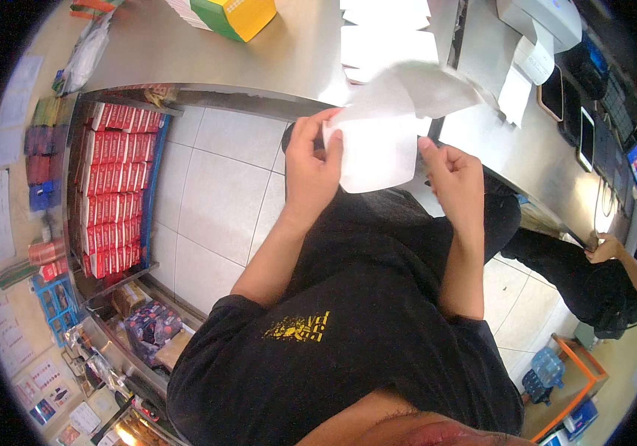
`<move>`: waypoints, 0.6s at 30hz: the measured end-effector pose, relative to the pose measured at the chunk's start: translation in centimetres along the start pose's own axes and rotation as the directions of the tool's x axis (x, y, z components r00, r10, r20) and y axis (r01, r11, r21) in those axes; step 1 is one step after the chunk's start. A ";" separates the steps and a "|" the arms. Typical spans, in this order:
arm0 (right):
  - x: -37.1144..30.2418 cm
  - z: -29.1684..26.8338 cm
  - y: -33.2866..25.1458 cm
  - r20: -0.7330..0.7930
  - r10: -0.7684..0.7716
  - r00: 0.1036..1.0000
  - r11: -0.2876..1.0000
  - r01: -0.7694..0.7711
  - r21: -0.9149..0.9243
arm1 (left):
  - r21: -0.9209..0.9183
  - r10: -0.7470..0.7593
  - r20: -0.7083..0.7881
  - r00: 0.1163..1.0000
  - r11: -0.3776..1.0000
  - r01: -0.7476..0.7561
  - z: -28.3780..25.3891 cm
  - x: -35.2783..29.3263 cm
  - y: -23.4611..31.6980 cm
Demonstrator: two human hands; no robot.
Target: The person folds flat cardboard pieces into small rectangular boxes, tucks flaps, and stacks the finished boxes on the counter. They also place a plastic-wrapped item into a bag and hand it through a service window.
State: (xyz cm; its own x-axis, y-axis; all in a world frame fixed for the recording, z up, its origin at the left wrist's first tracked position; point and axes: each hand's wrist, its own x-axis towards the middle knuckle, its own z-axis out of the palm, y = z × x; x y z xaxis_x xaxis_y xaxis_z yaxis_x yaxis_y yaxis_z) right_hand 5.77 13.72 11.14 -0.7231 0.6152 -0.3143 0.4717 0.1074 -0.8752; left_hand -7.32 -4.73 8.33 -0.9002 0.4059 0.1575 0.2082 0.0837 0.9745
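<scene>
In front of my chest I hold a white paperboard piece [378,157] with bent flaps, and its upper right flap is blurred. My left hand [312,165] is closed on its left edge, thumb on the near face and fingers behind. At the right edge, the fingers of my right hand [453,177] pinch the same piece. Just beyond it, a stack of similar white paperboard pieces [389,46] lies on the steel counter [288,56]. Farther left on the counter stands a yellow and green box [240,16].
At the left, a rack holds rows of red and white packets [118,186]. On the right counter are a white printer [545,26] with paper hanging out, and phones [587,137]. Another person's hand [606,249] rests at that counter's edge. Blue water bottles [545,372] stand lower right.
</scene>
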 end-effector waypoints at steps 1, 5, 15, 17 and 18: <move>-0.8 0.4 -1.0 0.049 -0.004 0.999 0.988 -0.003 0.153 | 0.104 0.051 0.076 0.996 0.993 -0.058 0.3 0.0 1.3; 0.0 3.2 -2.0 0.027 -0.150 0.988 0.929 0.132 0.347 | 0.129 0.351 0.143 0.925 0.920 -0.369 2.9 -0.9 2.2; -2.5 3.4 5.0 -0.206 -0.756 0.622 0.622 0.582 -0.524 | -0.160 0.039 0.315 0.948 0.987 0.012 2.9 -0.3 2.8; -2.6 3.0 4.2 -0.225 -0.619 0.752 0.770 0.526 -0.361 | -0.224 -0.004 0.301 0.954 0.972 0.075 3.2 -0.4 3.5; -2.2 2.7 3.5 -0.231 -0.411 0.882 0.910 0.410 -0.054 | -0.256 -0.027 0.294 0.955 0.961 0.106 3.4 -0.5 4.0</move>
State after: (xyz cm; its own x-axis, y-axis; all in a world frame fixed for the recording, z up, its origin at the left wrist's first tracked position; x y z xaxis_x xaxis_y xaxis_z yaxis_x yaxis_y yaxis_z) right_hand 7.63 10.60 7.81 -0.7146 0.6791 0.1677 0.1600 0.3921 -0.9059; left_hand -4.71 -1.54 11.59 -0.7536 0.6529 0.0769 0.0066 -0.1094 0.9940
